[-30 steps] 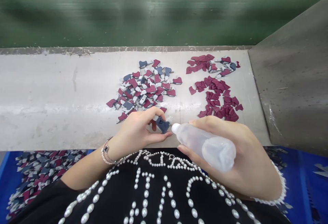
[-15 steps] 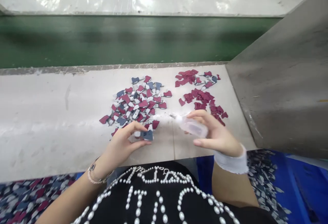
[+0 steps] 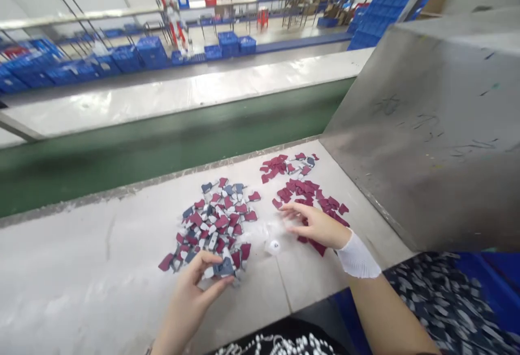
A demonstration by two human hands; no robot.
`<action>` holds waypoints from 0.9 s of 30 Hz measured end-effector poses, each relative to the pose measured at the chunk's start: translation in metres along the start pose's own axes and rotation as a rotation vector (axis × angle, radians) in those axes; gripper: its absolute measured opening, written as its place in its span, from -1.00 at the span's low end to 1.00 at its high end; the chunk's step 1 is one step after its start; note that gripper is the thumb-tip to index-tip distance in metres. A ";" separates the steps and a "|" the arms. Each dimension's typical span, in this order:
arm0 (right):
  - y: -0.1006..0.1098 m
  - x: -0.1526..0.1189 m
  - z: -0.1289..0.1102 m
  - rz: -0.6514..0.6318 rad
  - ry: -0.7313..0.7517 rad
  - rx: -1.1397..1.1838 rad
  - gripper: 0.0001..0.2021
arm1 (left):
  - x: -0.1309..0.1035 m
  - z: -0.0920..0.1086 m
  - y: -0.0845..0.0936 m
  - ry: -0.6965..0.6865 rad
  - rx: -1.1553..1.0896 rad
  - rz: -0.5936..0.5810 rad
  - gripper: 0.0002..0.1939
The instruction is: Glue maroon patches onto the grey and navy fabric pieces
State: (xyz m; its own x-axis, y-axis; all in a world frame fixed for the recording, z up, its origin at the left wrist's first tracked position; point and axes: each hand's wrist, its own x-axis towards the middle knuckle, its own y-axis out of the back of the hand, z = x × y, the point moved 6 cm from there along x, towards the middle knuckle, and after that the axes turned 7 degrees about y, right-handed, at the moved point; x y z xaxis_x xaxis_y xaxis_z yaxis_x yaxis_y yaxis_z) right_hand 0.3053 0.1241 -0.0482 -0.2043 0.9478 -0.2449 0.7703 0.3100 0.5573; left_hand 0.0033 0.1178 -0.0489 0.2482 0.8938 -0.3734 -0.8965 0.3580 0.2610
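Our left grip (image 3: 195, 293) was closed on a dark blue piece (image 3: 224, 268), pinched between thumb and fingers at the near side of the mixed pile (image 3: 221, 222) on the worktop (image 3: 101, 268). We judged it best to hold only its edges, leaving the broad face uncovered. Right of the pile sat a translucent bottle (image 3: 273, 246). Our right grip (image 3: 314, 226) was open, fingers loosely parted at the maroon pieces (image 3: 304, 188), contact unclear; among such overlapping shapes, a light fingertip pinch seemed wisest.
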 end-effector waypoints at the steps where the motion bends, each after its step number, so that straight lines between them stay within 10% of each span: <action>1: 0.008 0.007 0.005 0.069 -0.042 -0.064 -0.67 | 0.000 0.000 0.001 0.019 -0.014 0.026 -0.73; 11: -0.001 0.054 0.000 0.195 -0.160 -0.363 -0.92 | 0.004 0.018 0.004 -0.057 -0.120 0.122 -0.57; 20: 0.002 -0.037 -0.079 0.104 0.044 -0.042 -0.77 | -0.019 0.008 0.007 -0.081 -0.024 0.181 -0.70; 27: -0.076 -0.078 -0.115 -0.176 0.017 0.412 -0.90 | -0.042 -0.004 -0.010 -0.299 -0.025 0.131 -0.81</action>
State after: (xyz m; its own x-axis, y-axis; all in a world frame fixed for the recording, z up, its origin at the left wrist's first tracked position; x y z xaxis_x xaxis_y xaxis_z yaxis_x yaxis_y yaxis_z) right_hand 0.1934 0.0353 0.0200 -0.3615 0.8853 -0.2925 0.8985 0.4146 0.1445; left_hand 0.0010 0.0759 -0.0394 0.2237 0.9729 -0.0590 -0.9359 0.2313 0.2657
